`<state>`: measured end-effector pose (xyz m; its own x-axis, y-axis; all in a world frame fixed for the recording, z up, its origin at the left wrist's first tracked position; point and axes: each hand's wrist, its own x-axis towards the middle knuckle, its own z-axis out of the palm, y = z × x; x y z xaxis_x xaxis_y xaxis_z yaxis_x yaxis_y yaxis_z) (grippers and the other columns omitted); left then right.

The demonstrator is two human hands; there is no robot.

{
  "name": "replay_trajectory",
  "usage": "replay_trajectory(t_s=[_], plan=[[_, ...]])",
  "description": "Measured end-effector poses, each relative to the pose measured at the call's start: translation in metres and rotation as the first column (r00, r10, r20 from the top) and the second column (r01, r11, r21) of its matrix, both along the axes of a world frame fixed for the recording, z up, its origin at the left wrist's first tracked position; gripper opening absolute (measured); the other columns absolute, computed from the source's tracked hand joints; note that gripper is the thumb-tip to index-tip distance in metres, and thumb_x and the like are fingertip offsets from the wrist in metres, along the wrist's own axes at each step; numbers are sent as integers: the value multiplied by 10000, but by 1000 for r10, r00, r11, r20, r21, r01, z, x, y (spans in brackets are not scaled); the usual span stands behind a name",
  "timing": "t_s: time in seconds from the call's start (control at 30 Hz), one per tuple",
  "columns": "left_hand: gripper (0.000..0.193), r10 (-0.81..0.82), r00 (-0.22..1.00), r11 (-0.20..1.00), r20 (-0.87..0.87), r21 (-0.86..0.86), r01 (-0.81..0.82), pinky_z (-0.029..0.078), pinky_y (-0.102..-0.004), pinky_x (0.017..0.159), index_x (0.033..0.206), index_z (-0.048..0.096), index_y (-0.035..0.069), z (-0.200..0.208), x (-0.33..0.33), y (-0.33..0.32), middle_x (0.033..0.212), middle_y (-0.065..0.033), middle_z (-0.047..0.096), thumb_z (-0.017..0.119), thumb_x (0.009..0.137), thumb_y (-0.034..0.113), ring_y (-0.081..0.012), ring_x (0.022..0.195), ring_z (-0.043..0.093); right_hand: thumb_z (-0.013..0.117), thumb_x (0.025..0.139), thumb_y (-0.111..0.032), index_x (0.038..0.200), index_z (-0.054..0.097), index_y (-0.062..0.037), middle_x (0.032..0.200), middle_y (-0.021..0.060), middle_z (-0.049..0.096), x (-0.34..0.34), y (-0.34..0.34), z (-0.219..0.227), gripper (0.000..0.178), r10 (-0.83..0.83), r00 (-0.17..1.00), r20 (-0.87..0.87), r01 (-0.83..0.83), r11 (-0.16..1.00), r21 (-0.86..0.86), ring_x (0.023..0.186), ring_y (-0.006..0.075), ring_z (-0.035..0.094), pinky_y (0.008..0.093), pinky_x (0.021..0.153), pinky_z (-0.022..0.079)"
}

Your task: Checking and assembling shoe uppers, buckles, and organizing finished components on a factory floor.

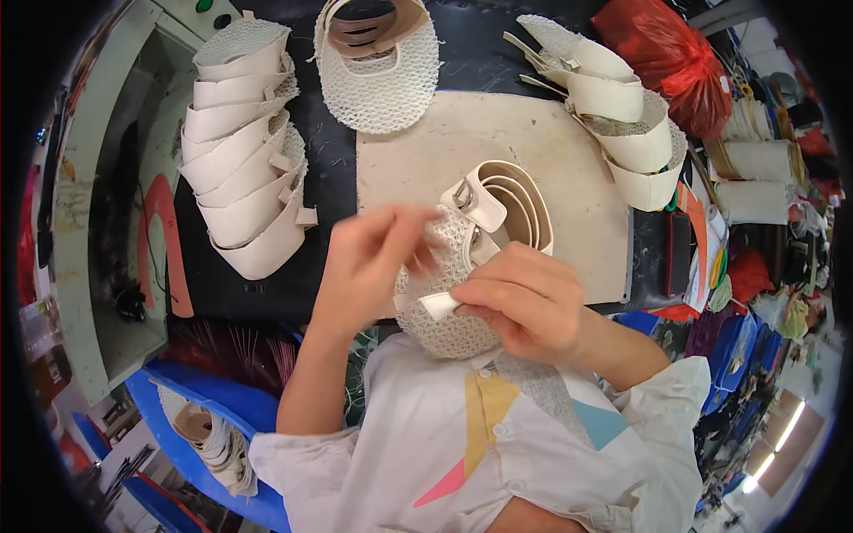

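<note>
A cream woven shoe upper [444, 333] rests against my lap at the near edge of the work board. Its leather ankle strap [533, 200] curves around in loops behind it, with a metal buckle [463, 193] at the top. My right hand [529, 298] is closed in a pinch on a short white strap end [437, 306], which points left over the woven part. Beside the upper, on its left, my left hand [378, 258] hangs in the air with its fingers smeared by motion; whether they hold anything does not show.
A beige board [426, 151] lies on the black table. Stacked cream uppers stand at left [244, 218] and right [653, 186], and another mesh upper [382, 102] lies behind. At back right is a red plastic bag [666, 62]. A blue tub [169, 444] with more uppers sits low left.
</note>
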<state>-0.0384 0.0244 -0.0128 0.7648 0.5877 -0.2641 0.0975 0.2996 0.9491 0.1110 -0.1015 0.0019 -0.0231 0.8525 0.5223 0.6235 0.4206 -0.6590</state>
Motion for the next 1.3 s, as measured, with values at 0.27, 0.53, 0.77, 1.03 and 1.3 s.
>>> replay_trajectory(t_s=[0.27,0.53,0.77,1.03,1.3], plan=[[209,-105,984,983,-141,133,124,437,-206,607,1038,635,-25,-44,54,16,793,-35,635,606,863,86,-64,696,551,733,625,54,878,651,7,773,102,604,0,5,-10,270,-70,985,-156,65,997,-37,658,237,577,309,555,460],[132,-174,978,947,-117,252,199,434,-196,606,949,649,22,-36,65,11,788,-24,637,654,823,62,-61,674,546,711,655,9,873,641,-18,789,67,595,-2,5,-26,230,-103,985,-139,102,995,-20,720,224,575,324,599,478],[132,-99,995,970,-2,-224,96,480,-214,599,958,598,-21,-26,50,16,785,-62,635,625,842,36,-91,654,586,682,656,66,875,652,-13,810,74,610,17,-6,-20,235,-274,962,-8,274,962,-1,701,220,582,304,585,473],[139,-63,974,831,219,-529,173,537,-211,586,981,574,-29,-13,32,8,818,-99,637,602,862,37,-120,649,628,684,657,84,891,684,-45,828,65,609,35,-13,-16,267,-396,910,-121,382,916,-122,679,198,581,288,568,462],[175,-43,966,781,256,-595,192,576,-232,648,1014,579,-57,-4,36,-6,879,-135,646,594,857,20,-186,729,677,700,673,58,903,690,-42,838,66,598,23,-10,-5,251,-403,842,-360,344,913,-217,817,209,593,282,648,474]])
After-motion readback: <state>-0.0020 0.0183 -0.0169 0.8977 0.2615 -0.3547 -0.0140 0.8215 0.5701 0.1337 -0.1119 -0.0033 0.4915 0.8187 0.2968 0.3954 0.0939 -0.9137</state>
